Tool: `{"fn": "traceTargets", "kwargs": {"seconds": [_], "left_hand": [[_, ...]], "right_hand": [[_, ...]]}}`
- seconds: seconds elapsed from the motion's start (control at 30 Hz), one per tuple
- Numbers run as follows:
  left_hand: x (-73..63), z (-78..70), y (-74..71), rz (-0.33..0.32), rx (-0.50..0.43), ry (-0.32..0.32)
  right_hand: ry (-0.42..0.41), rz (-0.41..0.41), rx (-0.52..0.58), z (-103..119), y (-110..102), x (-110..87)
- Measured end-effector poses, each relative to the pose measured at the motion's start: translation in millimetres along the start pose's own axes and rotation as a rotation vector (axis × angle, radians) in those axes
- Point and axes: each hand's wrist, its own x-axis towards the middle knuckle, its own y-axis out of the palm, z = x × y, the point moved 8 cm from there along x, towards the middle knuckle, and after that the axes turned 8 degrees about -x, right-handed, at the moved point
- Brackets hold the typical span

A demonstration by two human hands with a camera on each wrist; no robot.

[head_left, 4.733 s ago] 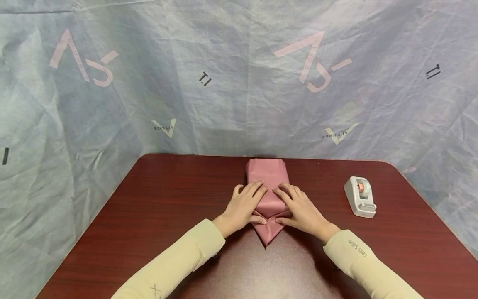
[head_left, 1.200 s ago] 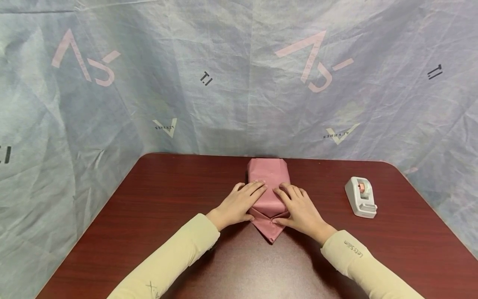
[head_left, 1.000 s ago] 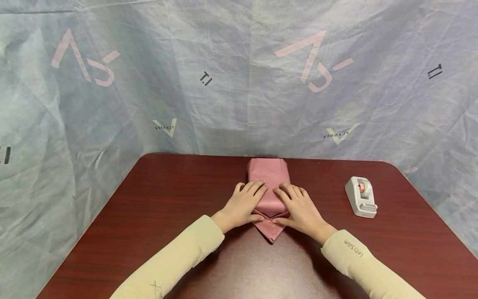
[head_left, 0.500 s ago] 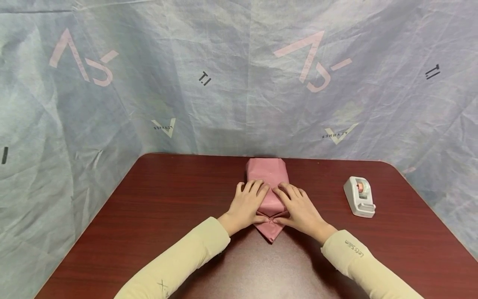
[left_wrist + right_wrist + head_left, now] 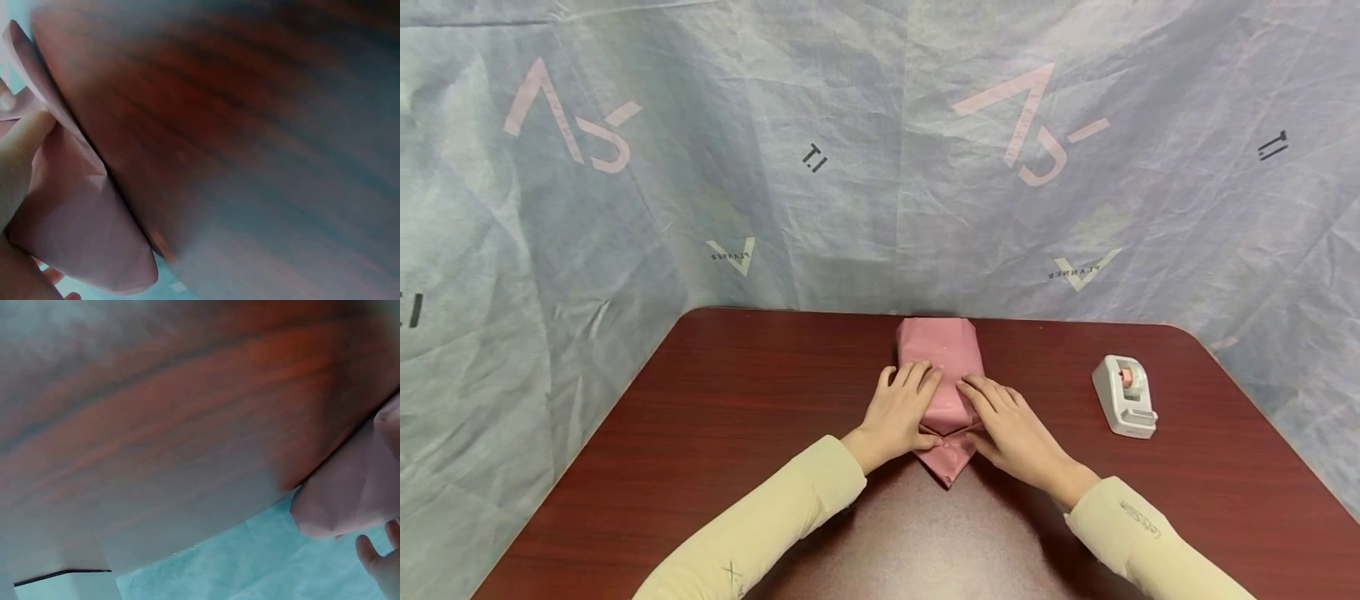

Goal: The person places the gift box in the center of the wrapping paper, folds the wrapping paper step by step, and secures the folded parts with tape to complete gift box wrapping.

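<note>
A box-shaped package [image 5: 936,342] in pink wrapping paper lies near the table's far edge in the head view. Its near end tapers into a pointed paper flap [image 5: 946,468], the tip slightly folded. My left hand [image 5: 891,414] rests over the package's left side, fingers spread on the top, thumb pressing the flap's fold. On the right side my right hand [image 5: 1018,431] lies with its fingertips on the top and its thumb at the flap's right edge. Left wrist view: the thumb [image 5: 28,134] presses into the creased paper [image 5: 87,219]. Right wrist view: the package's far corner [image 5: 340,497] shows.
A white tape dispenser [image 5: 1126,396] with a roll of tape stands at the right of the dark red table [image 5: 760,375]. Printed grey-blue cloth [image 5: 865,167] hangs behind and to the left of the table. The package's far end is close to that cloth.
The flap's tip has become shorter and shifted slightly right. My left thumb has moved inward along the fold. My right hand and sleeve have just shifted right, the thumb withdrawing from the flap's middle.
</note>
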Motion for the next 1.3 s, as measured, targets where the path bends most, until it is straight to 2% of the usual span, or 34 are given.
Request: {"fn": "traceTargets", "kwargs": {"seconds": [0.13, 0.33, 0.5, 0.63, 0.77, 1.1, 1.3], "left_hand": [[0.3, 0.6, 0.7, 0.018, -0.032, -0.006], [1.3, 2.2, 0.1, 0.008, -0.028, 0.005], [1.5, 4.1, -0.2, 0.009, -0.035, 0.005], [1.4, 3.6, -1.0, 0.01, -0.04, 0.005], [1.7, 2.1, -1.6, 0.012, -0.04, 0.008], [1.8, 2.6, -1.3, 0.013, -0.042, 0.008], [1.5, 2.9, -1.1, 0.009, -0.048, 0.012]], "right_hand": [[-0.055, -0.063, -0.019, 9.8, -12.8, -3.6], [-0.261, -0.189, 0.004, 34.3, -26.8, -10.3], [-0.353, -0.128, 0.002, 50.7, -17.6, -16.0], [-0.38, -0.07, -0.027, 57.9, -7.1, -17.9], [-0.389, -0.06, -0.046, 60.3, -0.6, -18.7], [-0.4, -0.124, -0.062, 60.1, -0.9, -20.3], [-0.418, -0.154, -0.108, 63.0, 2.1, -24.0]]}}
